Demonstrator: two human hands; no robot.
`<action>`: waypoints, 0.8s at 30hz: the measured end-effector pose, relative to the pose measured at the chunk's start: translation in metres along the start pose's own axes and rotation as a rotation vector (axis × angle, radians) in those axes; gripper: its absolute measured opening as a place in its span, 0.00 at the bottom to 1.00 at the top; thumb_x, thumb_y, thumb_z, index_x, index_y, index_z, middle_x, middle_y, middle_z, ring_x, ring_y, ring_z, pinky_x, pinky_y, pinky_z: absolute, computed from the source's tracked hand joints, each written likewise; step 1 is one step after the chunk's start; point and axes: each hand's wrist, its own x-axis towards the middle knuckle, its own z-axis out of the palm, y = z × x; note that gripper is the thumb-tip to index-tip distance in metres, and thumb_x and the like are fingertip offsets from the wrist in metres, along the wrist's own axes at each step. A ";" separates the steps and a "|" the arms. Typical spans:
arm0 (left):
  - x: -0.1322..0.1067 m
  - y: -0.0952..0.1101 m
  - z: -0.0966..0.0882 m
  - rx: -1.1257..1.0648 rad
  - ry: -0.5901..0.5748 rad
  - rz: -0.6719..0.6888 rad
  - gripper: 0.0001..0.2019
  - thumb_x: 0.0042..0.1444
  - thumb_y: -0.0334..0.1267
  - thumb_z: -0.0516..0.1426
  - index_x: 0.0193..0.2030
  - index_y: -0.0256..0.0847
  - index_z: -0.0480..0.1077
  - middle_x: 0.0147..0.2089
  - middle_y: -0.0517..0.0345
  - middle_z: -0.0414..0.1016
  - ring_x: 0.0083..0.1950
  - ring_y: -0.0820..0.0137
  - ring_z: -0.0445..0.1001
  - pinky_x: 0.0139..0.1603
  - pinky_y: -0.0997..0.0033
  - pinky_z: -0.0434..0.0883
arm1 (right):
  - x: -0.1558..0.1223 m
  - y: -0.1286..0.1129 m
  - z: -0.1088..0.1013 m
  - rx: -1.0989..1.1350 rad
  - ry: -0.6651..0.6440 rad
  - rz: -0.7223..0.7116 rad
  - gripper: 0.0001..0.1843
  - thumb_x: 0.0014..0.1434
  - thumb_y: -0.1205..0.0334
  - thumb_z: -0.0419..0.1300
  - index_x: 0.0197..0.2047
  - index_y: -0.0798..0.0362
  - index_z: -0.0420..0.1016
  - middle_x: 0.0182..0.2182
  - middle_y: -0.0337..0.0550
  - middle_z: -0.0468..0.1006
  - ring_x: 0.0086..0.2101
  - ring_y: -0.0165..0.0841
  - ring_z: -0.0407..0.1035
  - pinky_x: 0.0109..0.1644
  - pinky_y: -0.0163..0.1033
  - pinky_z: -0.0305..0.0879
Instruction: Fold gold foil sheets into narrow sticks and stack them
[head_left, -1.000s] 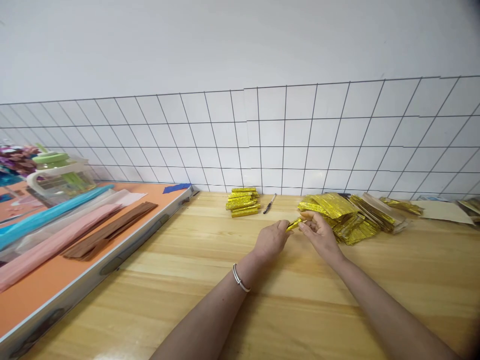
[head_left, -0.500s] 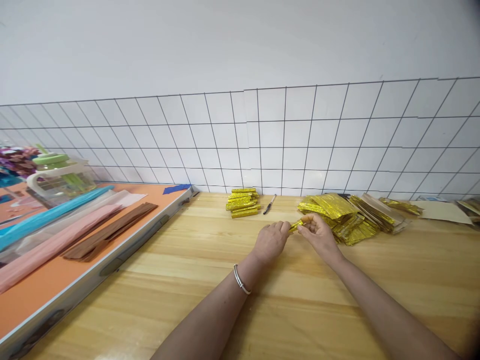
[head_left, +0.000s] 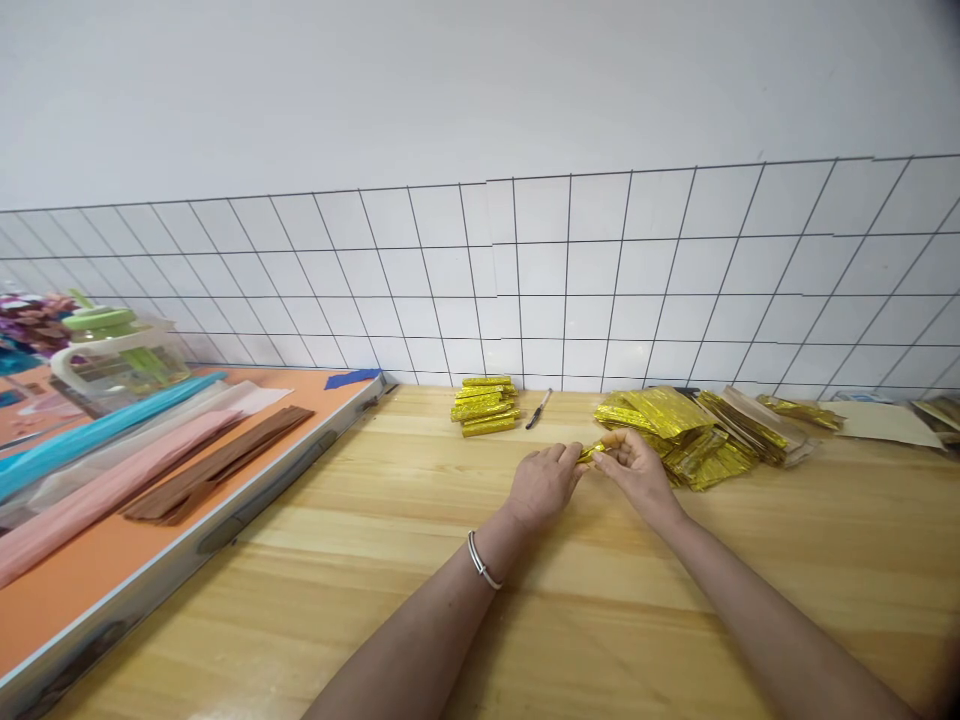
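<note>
Between my two hands, just above or on the wooden table, is a small piece of shiny gold foil [head_left: 592, 453]. My left hand [head_left: 545, 482] pinches its left end, and a bracelet circles that wrist. The right end is in the fingers of my right hand [head_left: 636, 470], thumb and fingertips pressed together. Part of the foil is hidden by the fingers. Beyond my left hand lies a small stack of gold foil rolls [head_left: 484, 406]. To the right of my right hand spreads a heap of flat gold foil pieces [head_left: 667, 420].
A pen [head_left: 538, 410] lies beside the rolls. On the left, an orange-topped board [head_left: 247, 445] bears brown strips [head_left: 217, 465], pink strips [head_left: 142, 470], blue strips [head_left: 120, 420] and a green-lidded jug [head_left: 120, 350]. Beige card [head_left: 889, 424] lies far right. A gridded white wall [head_left: 600, 270] stands behind.
Both hands stay in nearly the same place. The gold foil between them looks slightly turned, with small finger movements. The rolls and the heap have not changed.
</note>
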 end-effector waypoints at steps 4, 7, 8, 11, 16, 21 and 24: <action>0.001 -0.001 0.001 0.028 0.020 0.000 0.17 0.64 0.47 0.42 0.56 0.43 0.58 0.42 0.53 0.71 0.42 0.66 0.70 0.42 0.67 0.65 | -0.002 0.000 0.002 0.005 0.019 0.002 0.16 0.49 0.51 0.62 0.38 0.50 0.65 0.30 0.39 0.73 0.28 0.31 0.67 0.32 0.37 0.66; 0.001 -0.001 0.001 0.026 0.023 -0.005 0.18 0.64 0.47 0.43 0.56 0.44 0.57 0.42 0.53 0.71 0.42 0.66 0.70 0.42 0.67 0.64 | -0.003 -0.002 0.003 -0.006 0.009 0.002 0.16 0.50 0.50 0.62 0.37 0.51 0.67 0.28 0.40 0.73 0.28 0.32 0.67 0.32 0.38 0.66; 0.001 -0.001 0.001 0.021 0.024 -0.006 0.18 0.64 0.47 0.42 0.56 0.44 0.57 0.42 0.53 0.71 0.42 0.66 0.70 0.42 0.67 0.64 | -0.004 -0.003 0.002 -0.012 0.006 0.000 0.16 0.51 0.50 0.61 0.37 0.52 0.68 0.27 0.40 0.73 0.28 0.32 0.67 0.32 0.38 0.66; 0.001 -0.001 0.001 0.010 0.020 -0.010 0.18 0.64 0.47 0.43 0.57 0.44 0.57 0.42 0.52 0.70 0.42 0.66 0.70 0.42 0.67 0.64 | -0.004 -0.004 0.001 -0.024 0.013 -0.010 0.16 0.52 0.50 0.60 0.37 0.53 0.71 0.30 0.43 0.74 0.30 0.33 0.67 0.34 0.38 0.65; 0.001 -0.001 0.000 0.030 0.013 0.010 0.18 0.64 0.47 0.43 0.57 0.44 0.58 0.42 0.52 0.70 0.43 0.66 0.69 0.44 0.68 0.64 | -0.003 0.000 0.001 -0.030 0.056 -0.032 0.16 0.52 0.49 0.59 0.36 0.54 0.73 0.31 0.43 0.73 0.31 0.33 0.65 0.34 0.37 0.64; 0.000 -0.001 0.001 -0.058 0.025 -0.003 0.19 0.63 0.48 0.44 0.57 0.44 0.58 0.43 0.51 0.71 0.44 0.65 0.70 0.46 0.66 0.64 | -0.002 0.000 0.002 -0.025 0.070 -0.034 0.15 0.52 0.49 0.60 0.34 0.53 0.72 0.29 0.40 0.72 0.28 0.30 0.62 0.33 0.36 0.62; 0.000 0.000 0.000 -0.352 0.039 -0.042 0.20 0.64 0.49 0.42 0.57 0.43 0.59 0.45 0.51 0.71 0.43 0.66 0.70 0.45 0.67 0.66 | -0.002 -0.003 0.001 -0.016 0.055 -0.031 0.14 0.52 0.49 0.59 0.33 0.53 0.72 0.30 0.41 0.72 0.29 0.31 0.63 0.33 0.36 0.62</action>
